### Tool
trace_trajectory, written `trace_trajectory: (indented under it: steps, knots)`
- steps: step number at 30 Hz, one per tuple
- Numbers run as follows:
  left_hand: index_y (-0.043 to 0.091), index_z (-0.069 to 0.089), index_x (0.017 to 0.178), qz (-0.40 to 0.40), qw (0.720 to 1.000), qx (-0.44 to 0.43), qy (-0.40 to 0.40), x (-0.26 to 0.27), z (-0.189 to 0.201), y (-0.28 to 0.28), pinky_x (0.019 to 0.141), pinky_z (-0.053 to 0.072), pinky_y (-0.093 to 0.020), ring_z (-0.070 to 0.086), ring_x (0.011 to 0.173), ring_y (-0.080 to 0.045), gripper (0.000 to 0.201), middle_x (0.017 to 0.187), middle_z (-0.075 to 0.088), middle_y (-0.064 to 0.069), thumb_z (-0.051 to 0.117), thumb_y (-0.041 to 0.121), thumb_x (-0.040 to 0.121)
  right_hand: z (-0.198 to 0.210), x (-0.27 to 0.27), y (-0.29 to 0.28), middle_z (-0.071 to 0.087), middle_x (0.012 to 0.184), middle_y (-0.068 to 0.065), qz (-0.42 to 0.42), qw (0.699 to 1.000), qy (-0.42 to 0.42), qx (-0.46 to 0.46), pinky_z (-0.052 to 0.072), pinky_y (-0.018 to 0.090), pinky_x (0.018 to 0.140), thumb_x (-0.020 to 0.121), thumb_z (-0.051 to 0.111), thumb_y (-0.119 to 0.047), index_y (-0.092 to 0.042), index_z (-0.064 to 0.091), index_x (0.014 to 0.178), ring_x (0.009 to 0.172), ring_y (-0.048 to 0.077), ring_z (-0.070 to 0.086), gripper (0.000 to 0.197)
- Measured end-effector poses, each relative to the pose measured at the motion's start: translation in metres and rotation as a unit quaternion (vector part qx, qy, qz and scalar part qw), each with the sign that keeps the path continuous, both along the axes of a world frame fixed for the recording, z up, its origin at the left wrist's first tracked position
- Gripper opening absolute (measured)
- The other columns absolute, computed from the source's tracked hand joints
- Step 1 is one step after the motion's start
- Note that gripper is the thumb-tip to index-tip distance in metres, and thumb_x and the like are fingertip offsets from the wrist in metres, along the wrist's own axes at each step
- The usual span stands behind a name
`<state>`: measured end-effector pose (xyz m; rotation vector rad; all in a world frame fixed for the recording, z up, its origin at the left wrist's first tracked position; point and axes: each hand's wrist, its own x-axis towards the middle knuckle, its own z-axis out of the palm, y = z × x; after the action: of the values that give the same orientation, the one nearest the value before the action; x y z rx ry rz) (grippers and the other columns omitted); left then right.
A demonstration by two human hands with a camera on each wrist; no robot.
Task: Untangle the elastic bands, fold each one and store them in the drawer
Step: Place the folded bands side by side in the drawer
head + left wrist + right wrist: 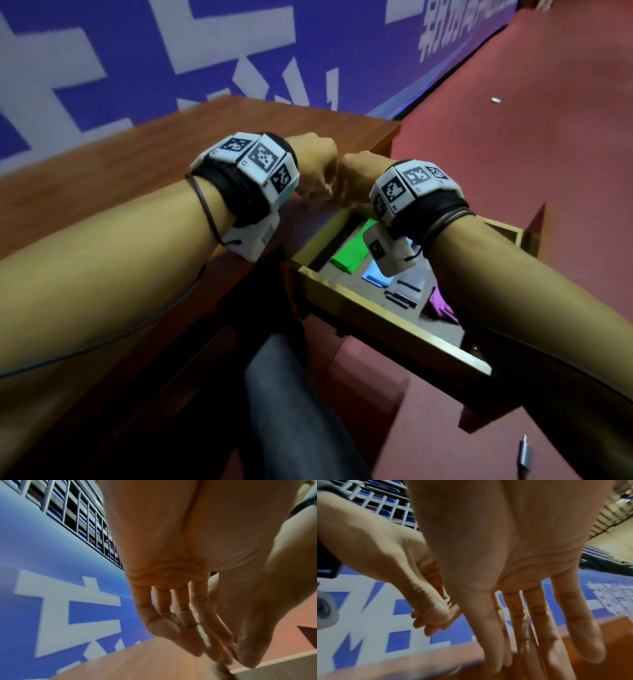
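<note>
Hands meeting above the open drawer [394,329]

Left hand [313,164] and right hand [356,174] are hovering close together, fingers extended and holding nothing; folded green band [352,251] is lying lengthwise along the drawer.

Both forearms reach forward, wrists banded with marker blocks. The left hand [313,164] and right hand [358,174] meet knuckle to knuckle, backs upward. In the wrist views the fingers [578,622] of each hand hang fairly straight and point down, holding nothing visible.

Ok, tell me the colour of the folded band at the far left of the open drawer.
Bright green: the folded band in the drawer, clearest in the head view.
</note>
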<state>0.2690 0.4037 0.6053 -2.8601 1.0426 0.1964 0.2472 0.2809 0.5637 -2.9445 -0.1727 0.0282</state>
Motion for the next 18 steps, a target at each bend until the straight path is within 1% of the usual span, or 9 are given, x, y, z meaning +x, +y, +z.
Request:
trace_trajectory:
  steps: [2, 4, 7, 9, 11, 12, 15, 17, 18]
  knots:
    - [0.011, 0.071, 0.079, 0.028, 0.999, 0.015, 0.010, -0.010, 0.015, 0.036, 0.061, 0.049, -0.026, 0.064, 0.060, -0.017, 0.015, 0.067, 0.069, -0.001, 0.069, 0.022, 0.089, 0.019, -0.001, 0.036, 0.069, 0.099, 0.018, 0.031, 0.999, 0.004, -0.012, 0.054, 0.037, 0.081, 0.082, 0.073, -0.012, -0.008, 0.070, 0.107, 0.094, 0.034, 0.067, 0.026]
    - [0.011, 0.071, 0.080, 0.048, 0.999, 0.019, 0.006, -0.017, 0.030, 0.073, 0.058, 0.047, -0.024, 0.064, 0.059, -0.015, 0.015, 0.068, 0.070, 0.000, 0.068, 0.022, 0.090, 0.036, 0.000, 0.071, 0.069, 0.091, 0.015, 0.065, 0.997, 0.011, -0.028, 0.056, 0.038, 0.083, 0.079, 0.075, -0.011, -0.010, 0.072, 0.103, 0.088, 0.033, 0.068, 0.024]
    - [0.014, 0.069, 0.076, 0.092, 0.996, 0.014, -0.007, -0.027, 0.049, 0.134, 0.059, 0.047, -0.023, 0.065, 0.059, -0.015, 0.016, 0.069, 0.070, 0.000, 0.069, 0.022, 0.090, 0.058, -0.003, 0.127, 0.065, 0.075, 0.007, 0.111, 0.993, 0.014, -0.034, 0.057, 0.039, 0.085, 0.082, 0.076, -0.014, -0.009, 0.072, 0.102, 0.084, 0.030, 0.069, 0.021]
    - [0.017, 0.067, 0.072, 0.128, 0.991, 0.021, -0.011, -0.036, 0.055, 0.177, 0.059, 0.046, -0.023, 0.065, 0.059, -0.015, 0.019, 0.068, 0.070, 0.001, 0.070, 0.022, 0.090, 0.067, -0.005, 0.168, 0.064, 0.073, 0.005, 0.148, 0.988, 0.009, -0.048, 0.057, 0.041, 0.086, 0.084, 0.076, -0.016, -0.008, 0.071, 0.105, 0.084, 0.029, 0.070, 0.023]
    - [0.019, 0.065, 0.070, 0.153, 0.987, 0.037, -0.001, -0.045, 0.059, 0.210, 0.060, 0.050, -0.025, 0.065, 0.060, -0.016, 0.021, 0.066, 0.068, 0.003, 0.069, 0.021, 0.091, 0.073, -0.007, 0.204, 0.060, 0.067, 0.002, 0.173, 0.983, 0.003, -0.060, 0.057, 0.040, 0.085, 0.083, 0.077, -0.019, -0.009, 0.070, 0.105, 0.083, 0.028, 0.069, 0.025]
    - [0.019, 0.066, 0.071, 0.173, 0.984, 0.045, 0.001, -0.055, 0.063, 0.236, 0.062, 0.052, -0.026, 0.065, 0.061, -0.016, 0.020, 0.066, 0.068, 0.004, 0.069, 0.021, 0.091, 0.078, -0.009, 0.232, 0.058, 0.066, 0.001, 0.197, 0.978, -0.003, -0.068, 0.057, 0.040, 0.085, 0.083, 0.078, -0.019, -0.009, 0.070, 0.105, 0.082, 0.028, 0.068, 0.026]
    - [0.015, 0.070, 0.083, 0.212, 0.976, 0.052, 0.007, -0.077, 0.071, 0.287, 0.058, 0.050, -0.024, 0.065, 0.062, -0.015, 0.011, 0.069, 0.067, 0.004, 0.067, 0.021, 0.092, 0.085, -0.018, 0.288, 0.059, 0.071, 0.001, 0.254, 0.964, 0.015, -0.080, 0.057, 0.041, 0.085, 0.083, 0.078, -0.018, -0.009, 0.069, 0.107, 0.083, 0.027, 0.068, 0.028]
    - [0.017, 0.070, 0.082, 0.235, 0.970, 0.055, 0.009, -0.097, 0.075, 0.321, 0.058, 0.049, -0.022, 0.067, 0.065, -0.016, 0.011, 0.071, 0.070, 0.004, 0.067, 0.021, 0.092, 0.088, -0.029, 0.328, 0.066, 0.079, 0.004, 0.307, 0.948, 0.020, -0.085, 0.057, 0.041, 0.084, 0.083, 0.078, -0.017, -0.012, 0.067, 0.112, 0.077, 0.024, 0.066, 0.031]
    - [0.017, 0.070, 0.080, 0.242, 0.969, 0.056, 0.010, -0.105, 0.077, 0.333, 0.058, 0.049, -0.022, 0.068, 0.065, -0.016, 0.013, 0.072, 0.070, 0.003, 0.067, 0.022, 0.091, 0.088, -0.032, 0.342, 0.070, 0.086, 0.006, 0.334, 0.939, 0.023, -0.080, 0.058, 0.041, 0.081, 0.083, 0.078, -0.017, -0.015, 0.066, 0.116, 0.072, 0.022, 0.066, 0.035]
